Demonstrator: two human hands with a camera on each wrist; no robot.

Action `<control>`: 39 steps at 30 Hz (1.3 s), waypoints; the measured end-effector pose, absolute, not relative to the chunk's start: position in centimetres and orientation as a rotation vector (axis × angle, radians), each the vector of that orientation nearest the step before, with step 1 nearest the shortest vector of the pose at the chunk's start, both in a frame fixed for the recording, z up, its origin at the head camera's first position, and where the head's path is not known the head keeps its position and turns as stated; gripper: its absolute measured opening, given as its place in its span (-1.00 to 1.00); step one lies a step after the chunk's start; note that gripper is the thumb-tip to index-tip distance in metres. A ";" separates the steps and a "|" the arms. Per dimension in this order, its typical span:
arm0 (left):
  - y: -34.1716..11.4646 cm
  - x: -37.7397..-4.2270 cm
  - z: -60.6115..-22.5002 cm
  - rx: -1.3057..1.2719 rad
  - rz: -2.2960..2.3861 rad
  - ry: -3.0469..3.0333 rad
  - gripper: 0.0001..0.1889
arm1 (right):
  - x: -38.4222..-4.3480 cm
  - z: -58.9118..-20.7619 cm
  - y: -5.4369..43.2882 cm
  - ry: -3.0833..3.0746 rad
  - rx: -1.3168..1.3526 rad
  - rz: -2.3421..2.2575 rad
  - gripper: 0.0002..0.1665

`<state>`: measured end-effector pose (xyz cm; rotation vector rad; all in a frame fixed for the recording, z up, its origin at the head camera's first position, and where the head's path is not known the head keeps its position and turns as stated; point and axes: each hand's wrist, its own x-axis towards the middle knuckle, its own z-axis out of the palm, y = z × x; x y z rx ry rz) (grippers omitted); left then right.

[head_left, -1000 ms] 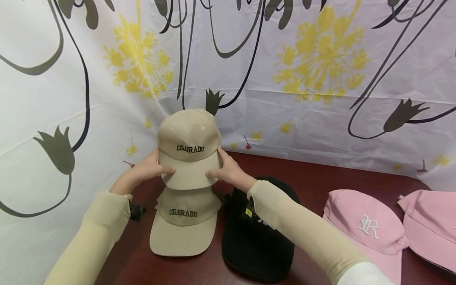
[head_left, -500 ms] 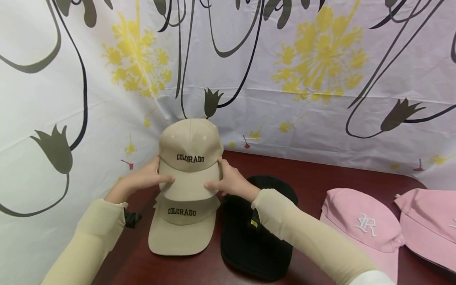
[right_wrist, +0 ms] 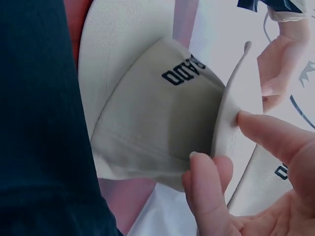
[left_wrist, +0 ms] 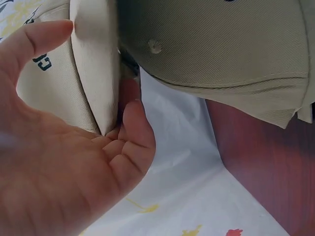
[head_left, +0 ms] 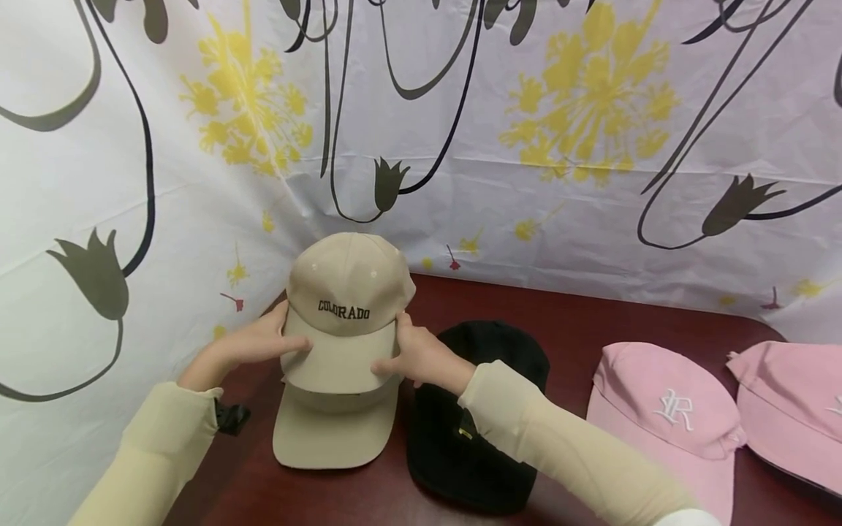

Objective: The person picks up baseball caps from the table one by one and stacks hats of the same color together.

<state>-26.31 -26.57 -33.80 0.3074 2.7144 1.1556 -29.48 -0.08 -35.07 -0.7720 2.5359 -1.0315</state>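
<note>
Lowered the upper beige cap [head_left: 344, 349] since the earlier frame, with both hands, hiding nearly all of the lettering on the lower beige cap [head_left: 332, 442] in the head view, readable in full before. Left the latter in place on the dark red table [head_left: 566, 314], near its far left corner, brim toward the near edge. Now holds the upper one over its crown, upright, with the word COLORADO facing the near edge. Cannot tell from these views whether touching the crown below. Leaves the last letters of the lower print showing in the right wrist view.

Grasps the left side of the upper brim with the left hand [head_left: 255, 342], thumb laid on top, fingers curled beneath. Pinches the right side likewise with the right hand [head_left: 422, 358], thumb above, fingertips below. Wears pale sleeves [head_left: 148, 456] and, at the left wrist, a black strap [head_left: 232, 418].

Has a black cap [head_left: 470, 471] on the table just to the right, partly covered by the right forearm. Has, toward the right edge, a pink cap [head_left: 645, 398] with white embroidery and, just beside it, a second pink cap [head_left: 796, 409], cut off by the border of the view. Faces, beyond the far edge, a pale cloth [head_left: 473, 219] printed with yellow flower heads and dark stems.
</note>
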 end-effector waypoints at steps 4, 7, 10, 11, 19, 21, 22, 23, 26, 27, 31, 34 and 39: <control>-26.5 -25.9 -34.3 0.299 1.204 2.668 0.03 | -28.9 -35.5 0.0 2.542 -0.766 -1.038 0.14; -26.2 -25.7 -35.0 0.325 1.260 2.674 0.00 | -28.4 -35.8 -0.1 2.563 -0.766 -1.020 0.14; -25.9 -25.6 -35.9 0.412 1.323 2.693 -0.08 | -28.0 -36.0 -0.2 2.575 -0.774 -1.003 0.16; -25.9 -25.5 -36.1 0.437 1.335 2.699 -0.11 | -27.8 -36.1 -0.2 2.576 -0.774 -0.998 0.17; -25.8 -24.8 -37.6 0.495 1.361 2.690 -0.13 | -26.7 -37.3 -0.3 2.599 -0.778 -0.927 0.24; -25.8 -24.6 -37.8 0.480 1.346 2.700 -0.10 | -26.5 -37.6 -0.4 2.613 -0.774 -0.903 0.27; -25.8 -24.4 -37.9 0.472 1.340 2.707 -0.09 | -26.3 -37.8 -0.4 2.618 -0.770 -0.894 0.28; -25.8 -24.3 -38.0 0.469 1.331 2.715 -0.06 | -26.2 -37.9 -0.4 2.616 -0.766 -0.895 0.28; -25.7 -24.0 -38.0 0.448 1.297 2.726 0.00 | -25.9 -38.3 -0.4 2.615 -0.756 -0.912 0.27; -25.7 -23.9 -38.1 0.435 1.279 2.730 0.01 | -25.8 -38.5 -0.4 2.612 -0.750 -0.916 0.26; -25.6 -23.6 -38.6 0.371 1.200 2.727 0.06 | -25.2 -39.3 -0.4 2.594 -0.732 -0.897 0.24; -25.7 -23.4 -39.0 0.321 1.136 2.732 0.08 | -24.9 -39.7 -0.5 2.589 -0.738 -0.850 0.23; -25.9 -22.7 -39.3 0.283 1.078 2.718 0.06 | -24.4 -40.3 -0.8 2.569 -0.747 -0.786 0.21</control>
